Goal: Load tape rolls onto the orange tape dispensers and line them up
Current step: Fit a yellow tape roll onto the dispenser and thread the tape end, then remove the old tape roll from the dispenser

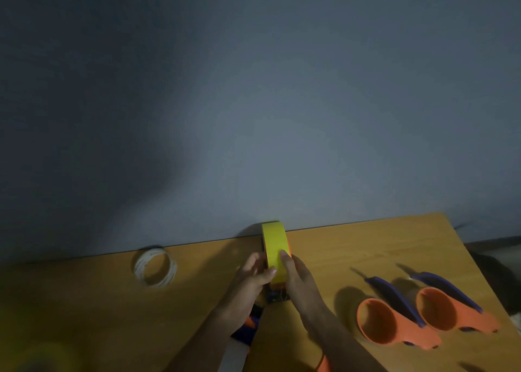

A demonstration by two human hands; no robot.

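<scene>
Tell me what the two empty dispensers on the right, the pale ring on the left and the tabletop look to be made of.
Empty dispensers: likely moulded plastic, matte orange bodies with smooth rounded hubs and purple handles. Pale ring: thin, whitish and see-through, probably a clear tape roll or a bare core; too blurred to tell. Tabletop: wood or wood-look laminate, with faint straight grain lines.

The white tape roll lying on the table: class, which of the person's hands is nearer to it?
Left. The left hand grips the yellow tape roll on its side facing the white tape roll; the right hand grips the yellow roll's far side, farther off.
</scene>
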